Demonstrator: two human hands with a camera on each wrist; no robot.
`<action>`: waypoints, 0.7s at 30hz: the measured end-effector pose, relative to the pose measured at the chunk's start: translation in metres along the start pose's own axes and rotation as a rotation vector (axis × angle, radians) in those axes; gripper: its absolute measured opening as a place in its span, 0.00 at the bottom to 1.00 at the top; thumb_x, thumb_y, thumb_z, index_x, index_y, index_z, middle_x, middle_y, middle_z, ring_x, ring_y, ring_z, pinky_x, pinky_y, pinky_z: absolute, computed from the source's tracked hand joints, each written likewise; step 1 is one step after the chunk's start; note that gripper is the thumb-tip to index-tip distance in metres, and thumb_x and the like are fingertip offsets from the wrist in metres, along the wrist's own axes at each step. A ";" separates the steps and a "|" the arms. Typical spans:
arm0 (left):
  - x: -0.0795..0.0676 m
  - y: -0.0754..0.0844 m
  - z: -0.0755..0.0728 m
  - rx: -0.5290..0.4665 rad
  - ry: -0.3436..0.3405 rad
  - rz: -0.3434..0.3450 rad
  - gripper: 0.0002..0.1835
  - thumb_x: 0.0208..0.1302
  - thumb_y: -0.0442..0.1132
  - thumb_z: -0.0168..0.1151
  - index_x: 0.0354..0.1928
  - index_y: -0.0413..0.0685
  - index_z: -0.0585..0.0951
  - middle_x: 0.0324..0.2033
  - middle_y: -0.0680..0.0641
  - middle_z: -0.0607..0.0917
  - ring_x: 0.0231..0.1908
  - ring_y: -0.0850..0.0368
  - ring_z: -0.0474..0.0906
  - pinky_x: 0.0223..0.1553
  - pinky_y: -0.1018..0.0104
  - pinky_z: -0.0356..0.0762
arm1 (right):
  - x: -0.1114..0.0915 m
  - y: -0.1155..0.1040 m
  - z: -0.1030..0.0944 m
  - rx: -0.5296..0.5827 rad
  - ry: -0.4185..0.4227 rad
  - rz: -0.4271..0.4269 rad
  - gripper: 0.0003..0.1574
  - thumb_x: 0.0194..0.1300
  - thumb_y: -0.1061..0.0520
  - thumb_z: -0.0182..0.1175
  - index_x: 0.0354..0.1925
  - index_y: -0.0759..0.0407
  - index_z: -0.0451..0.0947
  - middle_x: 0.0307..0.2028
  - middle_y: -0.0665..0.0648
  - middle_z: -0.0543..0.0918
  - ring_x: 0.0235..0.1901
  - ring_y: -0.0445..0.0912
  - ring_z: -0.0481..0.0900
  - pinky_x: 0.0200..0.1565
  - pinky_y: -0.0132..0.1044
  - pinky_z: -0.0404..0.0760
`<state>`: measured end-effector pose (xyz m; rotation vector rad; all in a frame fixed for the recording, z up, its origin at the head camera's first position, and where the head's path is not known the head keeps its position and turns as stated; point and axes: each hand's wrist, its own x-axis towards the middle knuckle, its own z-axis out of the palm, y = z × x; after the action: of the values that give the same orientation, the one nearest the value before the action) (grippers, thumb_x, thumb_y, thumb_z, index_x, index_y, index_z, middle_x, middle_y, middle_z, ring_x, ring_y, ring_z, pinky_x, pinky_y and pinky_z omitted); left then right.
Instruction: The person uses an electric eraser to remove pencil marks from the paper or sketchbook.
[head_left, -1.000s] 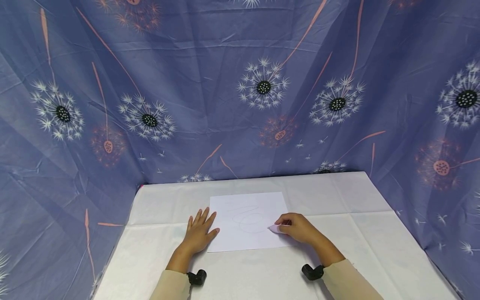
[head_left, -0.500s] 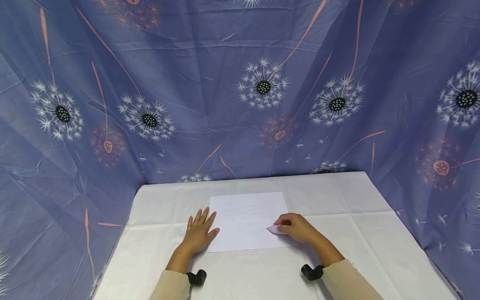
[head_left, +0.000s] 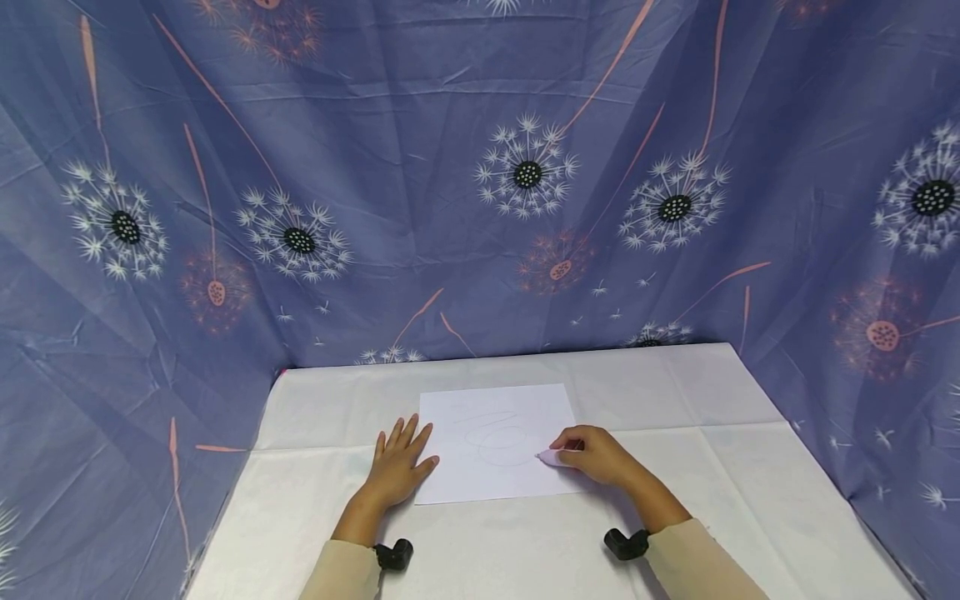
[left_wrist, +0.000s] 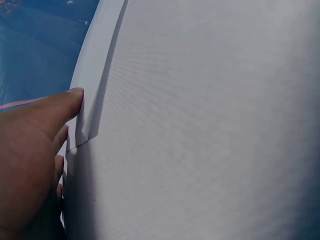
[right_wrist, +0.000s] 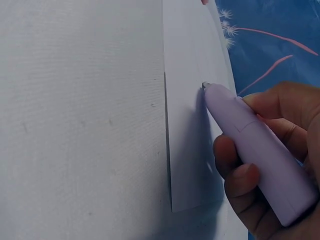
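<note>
A white sheet of paper lies flat, with faint looping lines across its middle. My left hand rests at its left edge, fingers spread, thumb and fingertips on or beside the sheet. In the left wrist view, the thumb reaches the paper's edge. My right hand grips a thick, pale purple pen-shaped tool with a small metal tip. That tip meets the paper near its right side, at the end of the looping line; the tool's exact kind is unclear. Fingers hide part of the barrel.
A white cloth with fold creases covers the table. Blue dandelion-print fabric hangs behind and along both sides. Black wrist mounts stick out inward at both beige sleeves.
The right hand and the purple tool shift slightly left, then back right by a tiny amount. My left hand and the paper stay in place.
</note>
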<state>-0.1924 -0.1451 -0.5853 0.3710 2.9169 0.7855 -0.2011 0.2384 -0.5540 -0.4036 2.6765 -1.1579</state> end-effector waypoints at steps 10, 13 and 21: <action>0.000 0.000 0.000 -0.005 -0.009 -0.002 0.34 0.74 0.55 0.55 0.77 0.51 0.64 0.80 0.41 0.52 0.81 0.36 0.40 0.77 0.32 0.31 | 0.000 -0.004 0.003 0.005 -0.009 -0.011 0.05 0.65 0.56 0.66 0.39 0.51 0.87 0.31 0.48 0.82 0.27 0.38 0.76 0.32 0.30 0.79; 0.000 0.000 0.000 0.000 -0.007 0.000 0.34 0.74 0.55 0.55 0.77 0.51 0.64 0.80 0.41 0.52 0.81 0.36 0.40 0.77 0.32 0.32 | -0.001 -0.005 0.003 0.014 -0.015 -0.022 0.06 0.65 0.56 0.66 0.40 0.51 0.87 0.32 0.48 0.82 0.27 0.38 0.76 0.32 0.30 0.79; 0.001 0.000 -0.001 0.000 -0.004 0.007 0.34 0.74 0.55 0.55 0.77 0.51 0.64 0.80 0.41 0.53 0.80 0.36 0.41 0.76 0.31 0.32 | -0.001 -0.005 0.004 0.011 -0.003 0.001 0.05 0.65 0.56 0.66 0.39 0.50 0.87 0.33 0.49 0.83 0.28 0.39 0.77 0.31 0.31 0.80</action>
<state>-0.1931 -0.1451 -0.5845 0.3830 2.9137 0.7852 -0.1979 0.2328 -0.5528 -0.4013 2.6663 -1.1700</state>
